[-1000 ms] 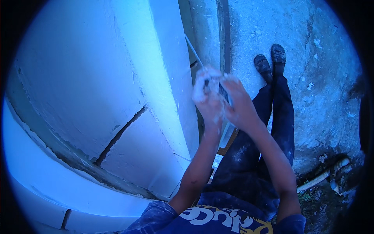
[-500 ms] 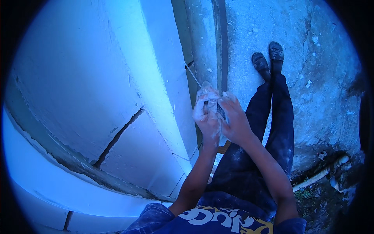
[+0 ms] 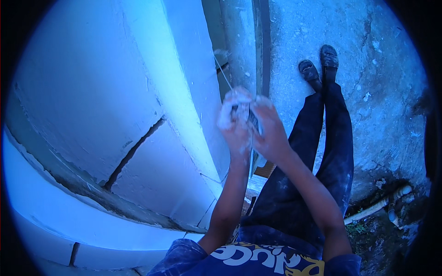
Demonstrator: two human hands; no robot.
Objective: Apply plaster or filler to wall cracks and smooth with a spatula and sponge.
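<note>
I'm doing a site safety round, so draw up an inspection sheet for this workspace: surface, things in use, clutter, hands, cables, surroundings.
Surface: pale slabs on the left, split by a dark gap.
Things in use: small dark object between the hands; thin pale strand reaching up and left from the left hand, rod or cord unclear.
Clutter: brown piece partly hidden below the hands.
Hands: left and right hand close together, fingers bent, whitish residue on the left; exact grip blurred.
Cables: nothing seen for certain.
Surroundings: rough, stained ground; pale pipe at lower right.
</note>
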